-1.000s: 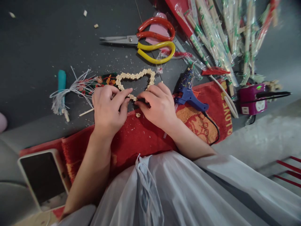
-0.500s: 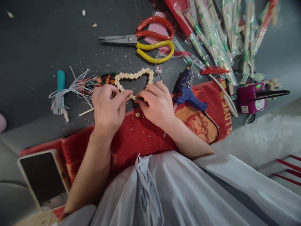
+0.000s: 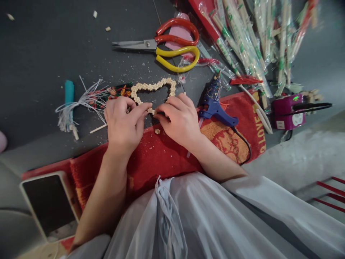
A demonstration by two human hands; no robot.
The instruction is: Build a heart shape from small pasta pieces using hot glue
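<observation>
A heart-shaped frame made of small pale pieces lies on the dark table, its lower tip between my two hands. My left hand pinches the frame near that tip with thumb and forefinger. From the other side my right hand grips the frame, fingers curled and covering its lower right edge. Just below the tip, a small loose cluster of the same pale pieces rests on the red towel. Past my left hand a thin pale stick lies on the table.
Scissors with red and yellow handles lie beyond the frame. At right are a blue glue gun, wrapped chopsticks and a purple power socket. White strings and a phone-like device are at left.
</observation>
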